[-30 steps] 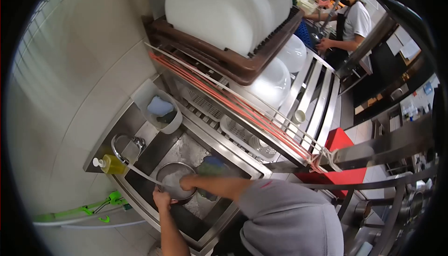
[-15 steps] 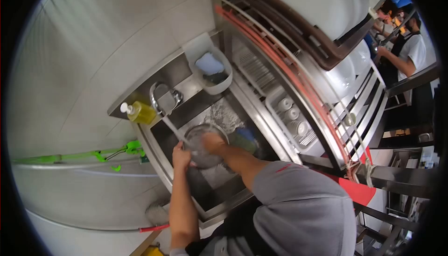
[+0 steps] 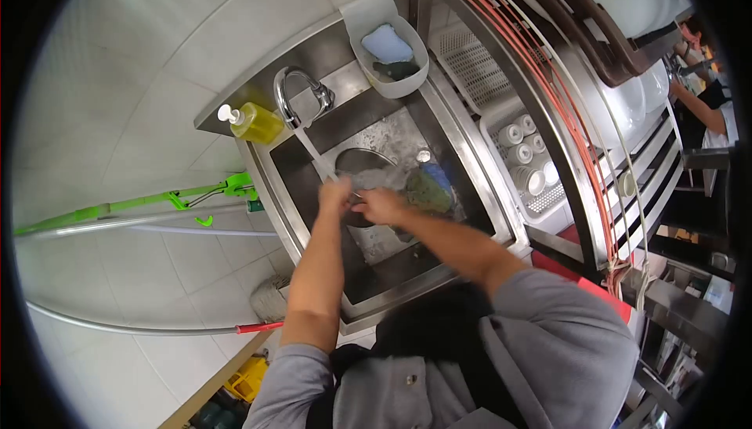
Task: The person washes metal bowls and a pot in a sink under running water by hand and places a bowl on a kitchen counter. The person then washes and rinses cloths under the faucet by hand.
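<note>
Leaning over a steel sink [image 3: 298, 186], with both arms stretched forward and down above the basin. Rising almost straight from the lower left of the view with the left forearm [image 3: 317, 264], slightly bent at the elbow, and ending in the left hand [image 3: 337, 194] at the foot of the water stream [image 3: 315, 151]. Slanting in from the lower right with the right forearm [image 3: 454, 245], more extended and angled across the basin, to end in the right hand [image 3: 381, 206], close beside the left. Held low, with the backs of both hands toward the camera and the fingers curled inward toward each other. Narrow in the grip on both sides; cannot tell what, if anything, is clasped, with only a thin pale glint visible between the hands, too small and blurred to name.

Can see a round metal pot [image 3: 356, 160] inside the sink, just beyond and below the hands, partly covered by them and by a white splash of water. Cannot tell whether touching the pot with either hand. Can also make out, to the right of the pot, a green and blue cloth [image 3: 429, 192] on the basin floor; behind the stream, a curved tap [image 3: 290, 100]; and beside the tap, a bottle of yellow liquid [image 3: 258, 124].
</note>
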`<act>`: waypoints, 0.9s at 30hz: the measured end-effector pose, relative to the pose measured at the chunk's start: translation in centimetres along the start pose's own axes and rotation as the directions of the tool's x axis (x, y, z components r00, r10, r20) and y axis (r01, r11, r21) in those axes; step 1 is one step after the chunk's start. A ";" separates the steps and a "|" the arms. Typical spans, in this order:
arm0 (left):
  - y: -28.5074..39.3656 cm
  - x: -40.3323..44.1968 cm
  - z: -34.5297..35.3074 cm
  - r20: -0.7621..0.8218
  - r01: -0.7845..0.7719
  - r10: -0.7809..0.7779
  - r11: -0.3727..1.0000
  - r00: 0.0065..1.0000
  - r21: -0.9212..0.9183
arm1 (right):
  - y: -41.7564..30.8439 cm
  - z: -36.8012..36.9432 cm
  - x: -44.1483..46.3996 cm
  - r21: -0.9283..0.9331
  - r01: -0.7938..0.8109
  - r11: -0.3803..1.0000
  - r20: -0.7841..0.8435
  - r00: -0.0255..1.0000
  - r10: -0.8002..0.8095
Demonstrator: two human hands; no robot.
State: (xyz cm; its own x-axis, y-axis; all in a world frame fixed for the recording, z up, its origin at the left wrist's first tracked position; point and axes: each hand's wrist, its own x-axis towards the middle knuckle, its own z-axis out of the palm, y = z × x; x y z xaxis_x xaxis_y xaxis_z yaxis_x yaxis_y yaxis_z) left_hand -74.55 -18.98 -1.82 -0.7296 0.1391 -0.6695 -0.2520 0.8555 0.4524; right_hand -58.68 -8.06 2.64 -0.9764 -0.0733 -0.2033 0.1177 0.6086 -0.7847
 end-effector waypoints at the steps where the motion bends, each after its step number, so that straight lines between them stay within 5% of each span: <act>1: 0.8 -0.5 1.0 -0.176 -0.022 0.092 0.931 0.980 0.364 | -1.8 1.9 0.7 0.020 -0.145 0.989 -0.129 0.981 0.147; 2: 1.2 -1.1 0.2 -0.177 -0.014 0.083 0.933 0.981 0.360 | -3.1 3.7 0.5 0.064 -0.285 0.956 -0.252 0.923 0.291; 4: 1.1 -1.9 -2.9 -0.010 -0.150 0.162 0.934 0.987 0.324 | -3.1 2.9 -2.5 0.121 -0.196 0.973 -0.187 0.958 0.216; 6: 0.7 -1.8 -4.8 0.016 -0.264 0.272 0.917 0.962 0.299 | -0.7 -0.2 -3.5 0.325 -0.196 0.925 0.241 0.963 0.120; 9: 1.6 -6.8 -4.2 -0.024 -0.077 0.076 0.994 0.997 -0.072 | 3.9 -0.1 2.9 -0.317 -0.170 0.933 0.276 0.925 0.263; 11: 1.9 -8.5 -2.9 -0.078 -0.066 0.060 0.994 0.995 -0.085 | 4.3 1.9 6.6 -0.473 -0.154 0.867 0.263 0.915 0.306; 13: 4.8 -11.9 -3.9 -0.050 0.004 -0.006 0.999 0.999 -0.050 | 3.1 5.1 9.5 0.075 -0.417 0.906 -0.188 0.886 0.424; 14: 4.3 -11.6 -4.4 -0.060 0.013 -0.016 0.999 0.998 -0.051 | 2.8 6.1 9.6 0.077 -0.408 0.910 -0.179 0.892 0.415; 16: 2.8 -9.6 -5.0 -0.271 -0.208 0.207 0.978 0.940 0.026 | 2.7 6.4 8.9 0.123 -0.243 0.962 0.314 0.929 0.195; 17: -0.2 -5.6 -5.0 -0.229 -0.245 0.236 0.969 0.944 -0.011 | 3.9 6.2 8.0 -0.143 0.009 0.990 0.409 0.911 0.051; 18: 0.5 -6.1 -5.5 -0.232 -0.249 0.240 0.968 0.943 -0.009 | 3.6 4.9 7.9 -0.144 0.011 0.989 0.405 0.913 0.049; 20: 3.2 -8.7 -6.9 0.072 0.067 -0.061 0.995 0.996 -0.080 | 2.3 1.4 7.6 -0.536 0.033 0.843 0.332 0.927 0.174; 21: 4.2 -9.2 -7.0 0.078 0.033 -0.027 0.997 0.997 -0.074 | 3.1 1.6 7.5 -0.617 0.203 0.760 0.247 0.967 -0.058; 22: 4.8 -8.5 -6.5 0.077 0.029 -0.023 0.997 0.997 -0.078 | 4.1 3.3 7.4 -0.622 0.203 0.757 0.246 0.968 -0.058; 23: 4.9 -7.5 -5.8 -0.036 -0.033 0.035 0.998 0.999 0.056 | 4.8 6.2 6.5 -0.552 -0.094 0.828 -0.025 0.995 0.096; 25: 5.3 -6.8 -3.7 -0.200 -0.080 0.128 0.969 0.971 0.232 | 5.5 6.7 5.5 -0.415 -0.370 0.831 -0.261 0.924 0.280; 26: 4.7 -7.0 -2.8 -0.191 -0.068 0.112 0.972 0.975 0.224 | 6.3 6.4 5.8 0.049 -0.352 0.935 0.202 0.920 0.336; 27: 4.9 -6.9 -2.5 -0.204 -0.032 0.077 0.976 0.976 0.216 | 6.5 5.5 6.3 0.472 -0.457 0.753 0.583 0.803 0.122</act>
State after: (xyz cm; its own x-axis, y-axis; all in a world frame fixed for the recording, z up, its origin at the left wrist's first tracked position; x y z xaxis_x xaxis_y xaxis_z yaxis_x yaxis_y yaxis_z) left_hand -72.31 -16.95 6.51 -0.8611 0.0998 -0.4986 -0.0854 0.9382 0.3354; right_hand -63.04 -8.90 -6.90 -0.6641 -0.4455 -0.6004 0.6208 0.1188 -0.7749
